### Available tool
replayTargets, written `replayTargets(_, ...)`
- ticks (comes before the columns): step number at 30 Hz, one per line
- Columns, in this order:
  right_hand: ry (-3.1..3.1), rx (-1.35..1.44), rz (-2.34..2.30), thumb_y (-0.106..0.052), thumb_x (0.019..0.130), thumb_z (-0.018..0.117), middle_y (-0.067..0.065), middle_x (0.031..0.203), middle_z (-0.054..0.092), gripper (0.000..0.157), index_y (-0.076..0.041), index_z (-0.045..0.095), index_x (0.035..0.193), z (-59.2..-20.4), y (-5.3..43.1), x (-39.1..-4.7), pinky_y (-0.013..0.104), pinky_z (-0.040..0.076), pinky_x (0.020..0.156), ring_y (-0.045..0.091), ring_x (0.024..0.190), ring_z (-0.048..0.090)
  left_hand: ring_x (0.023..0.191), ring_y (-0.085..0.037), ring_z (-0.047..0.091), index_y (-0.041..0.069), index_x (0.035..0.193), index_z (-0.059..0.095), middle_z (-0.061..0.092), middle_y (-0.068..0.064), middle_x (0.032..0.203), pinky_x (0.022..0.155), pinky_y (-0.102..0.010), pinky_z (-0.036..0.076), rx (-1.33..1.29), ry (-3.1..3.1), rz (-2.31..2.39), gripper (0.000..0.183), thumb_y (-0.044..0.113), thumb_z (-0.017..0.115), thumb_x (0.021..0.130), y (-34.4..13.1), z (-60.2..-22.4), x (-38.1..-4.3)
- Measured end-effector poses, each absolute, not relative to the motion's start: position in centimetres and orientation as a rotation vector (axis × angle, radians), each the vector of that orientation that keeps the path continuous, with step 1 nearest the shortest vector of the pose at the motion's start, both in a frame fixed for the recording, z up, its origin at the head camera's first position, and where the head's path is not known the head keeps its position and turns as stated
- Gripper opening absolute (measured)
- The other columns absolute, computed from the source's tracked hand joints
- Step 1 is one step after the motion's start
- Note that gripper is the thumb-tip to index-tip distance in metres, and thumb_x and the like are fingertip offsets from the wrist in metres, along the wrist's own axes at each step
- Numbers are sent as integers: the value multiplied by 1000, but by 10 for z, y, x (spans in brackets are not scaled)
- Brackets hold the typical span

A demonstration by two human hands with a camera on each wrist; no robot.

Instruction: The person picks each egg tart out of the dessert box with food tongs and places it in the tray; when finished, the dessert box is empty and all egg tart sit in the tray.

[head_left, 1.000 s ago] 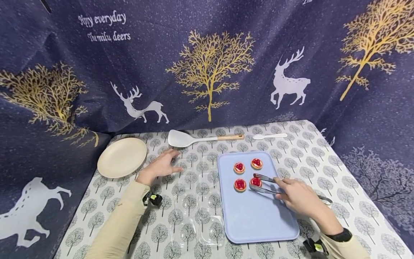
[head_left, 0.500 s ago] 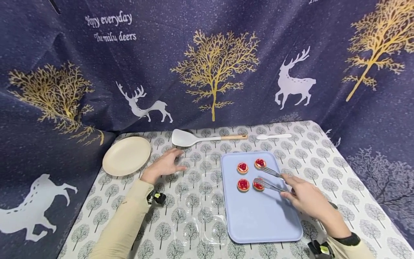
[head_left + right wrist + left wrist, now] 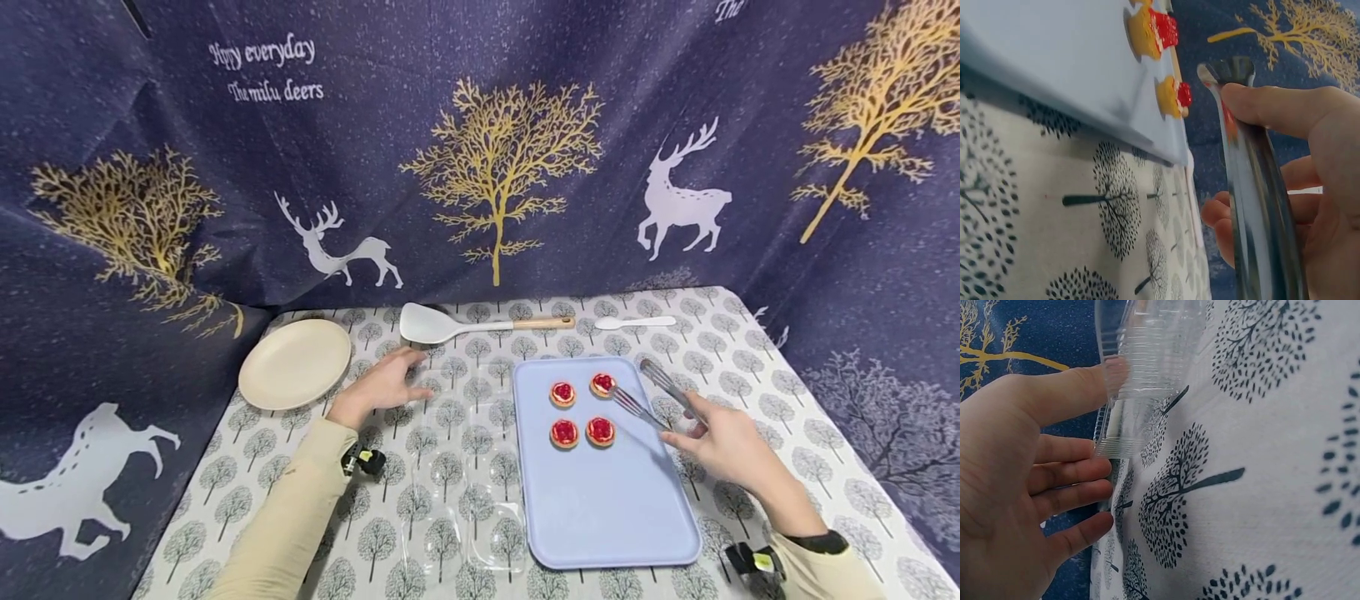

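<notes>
My right hand (image 3: 731,442) grips metal tongs (image 3: 641,410) with slotted ends, their arms spread apart. One tip overlaps the edge of the far right tart (image 3: 603,384) in the head view; the other is past the tray's right rim. Several red-topped tarts (image 3: 564,432) sit on the light blue tray (image 3: 611,517). In the right wrist view the thumb presses along the tongs (image 3: 1254,187). My left hand (image 3: 382,385) rests beside a clear plastic container (image 3: 468,500), its fingers extended. In the left wrist view the thumb tip shows through the container's wall (image 3: 1147,375).
A beige plate (image 3: 295,364) lies at the back left. Along the back are a white spatula with a wooden handle (image 3: 480,326) and a small white spoon (image 3: 635,322). A dark blue printed curtain (image 3: 360,150) hangs behind the table.
The tongs have left the near right tart and moved up and right toward the far right one, their arms spreading wider. The left hand and the tarts stay in place.
</notes>
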State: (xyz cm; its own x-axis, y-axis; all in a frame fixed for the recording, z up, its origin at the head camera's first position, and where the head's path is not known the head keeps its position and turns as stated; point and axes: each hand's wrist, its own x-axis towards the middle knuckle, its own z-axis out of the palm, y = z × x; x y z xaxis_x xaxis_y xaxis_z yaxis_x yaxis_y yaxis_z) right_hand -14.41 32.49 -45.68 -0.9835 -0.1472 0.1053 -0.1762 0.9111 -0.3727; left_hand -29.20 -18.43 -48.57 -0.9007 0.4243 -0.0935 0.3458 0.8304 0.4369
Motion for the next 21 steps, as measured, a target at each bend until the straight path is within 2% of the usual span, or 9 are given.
replayTargets(4,-3012,164,611,-52,81,74,12,77,72,93,14,42,138,-458,331,-149,59,55,74,29,69,68,147,-36,22,8,144,44,40,-17,152,117,-61,21,594,2814,629,82,45,77,79,-184,-485,-291)
replayTargets(7,-3008,127,607,-55,80,72,7,70,70,96,15,41,137,-461,337,-154,56,55,68,25,62,66,146,-36,23,8,144,44,41,-16,151,117,-60,22,590,2814,631,82,45,77,79,-185,-484,-291)
replayTargets(9,-3010,97,592,-57,79,72,2,65,67,94,11,43,138,-462,340,-156,52,55,61,22,59,63,146,-36,24,8,144,45,43,-15,150,116,-60,23,591,2815,633,81,45,78,79,-185,-484,-291)
replayTargets(13,-3030,53,565,-61,79,70,1,63,62,94,8,45,137,-465,345,-159,55,54,62,27,61,62,144,-37,27,8,143,45,44,-15,148,115,-60,26,601,2817,638,81,44,78,79,-185,-484,-291)
replayTargets(16,-3043,28,541,-62,79,70,25,82,67,98,13,44,136,-468,348,-161,65,51,75,47,79,63,144,-38,28,7,143,45,45,-16,148,116,-60,26,612,2817,645,81,44,78,79,-185,-485,-291)
replayTargets(19,-3045,0,494,-64,78,69,44,110,56,103,19,42,133,-470,351,-163,69,46,85,60,98,54,144,-37,28,6,142,46,45,-16,147,116,-59,26,610,2817,657,81,44,79,78,-185,-486,-292)
replayTargets(21,-3040,-22,478,-64,78,69,48,121,47,105,22,41,132,-470,353,-164,71,44,88,64,107,47,143,-37,30,7,142,47,46,-16,146,116,-58,27,607,2819,663,81,43,79,78,-185,-486,-292)
